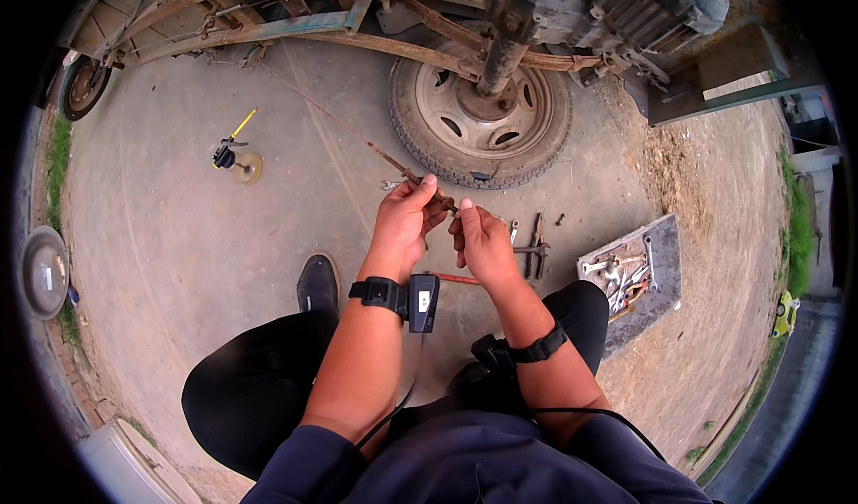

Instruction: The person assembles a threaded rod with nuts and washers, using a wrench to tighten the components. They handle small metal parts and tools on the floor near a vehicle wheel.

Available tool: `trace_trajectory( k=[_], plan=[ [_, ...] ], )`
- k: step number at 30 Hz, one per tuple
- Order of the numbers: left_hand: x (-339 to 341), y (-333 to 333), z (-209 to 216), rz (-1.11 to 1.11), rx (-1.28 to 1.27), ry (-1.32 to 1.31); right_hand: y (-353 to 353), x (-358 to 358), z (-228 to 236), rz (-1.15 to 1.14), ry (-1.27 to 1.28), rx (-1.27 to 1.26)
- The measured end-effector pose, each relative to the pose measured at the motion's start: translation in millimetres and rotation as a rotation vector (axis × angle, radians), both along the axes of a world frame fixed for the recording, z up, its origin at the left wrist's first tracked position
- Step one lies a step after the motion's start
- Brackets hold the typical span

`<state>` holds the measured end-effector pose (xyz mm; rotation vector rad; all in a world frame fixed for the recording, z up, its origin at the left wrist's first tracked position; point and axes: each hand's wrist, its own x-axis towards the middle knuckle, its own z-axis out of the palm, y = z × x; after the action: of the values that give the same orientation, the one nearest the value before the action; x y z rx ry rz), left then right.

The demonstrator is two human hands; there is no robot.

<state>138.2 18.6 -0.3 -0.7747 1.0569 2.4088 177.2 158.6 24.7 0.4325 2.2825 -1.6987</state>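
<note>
A thin rusty cable [331, 115] runs from under the vehicle frame down to my hands, ending in a thicker rusty rod-like fitting [387, 156]. My left hand [404, 222] pinches this fitting between thumb and fingers. Close beside it, my right hand [483, 238] is closed at the fitting's near end, thumb up. The small piece between the two hands is partly hidden by the fingers. Beyond my hands stands a vehicle wheel [411, 133] with a worn tyre and pale rim.
Pliers and a hammer-like tool [537, 250] lie right of my hands, near a red bar [456, 279]. A metal tray [666, 276] holds several wrenches. An oil can [247, 170] with a yellow spout stands left. The rusty frame [295, 29] spans overhead.
</note>
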Motion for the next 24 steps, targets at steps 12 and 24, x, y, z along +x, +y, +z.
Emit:
trace_trajectory(
  k=[12,24],
  plan=[
    [1,0,3,0.015,0.028,0.016,0,-2,13,0.084,0.011,0.116],
    [0,-1,5,0.002,0.020,0.012,-2,0,8,0.170,0.361,0.510]
  ],
)
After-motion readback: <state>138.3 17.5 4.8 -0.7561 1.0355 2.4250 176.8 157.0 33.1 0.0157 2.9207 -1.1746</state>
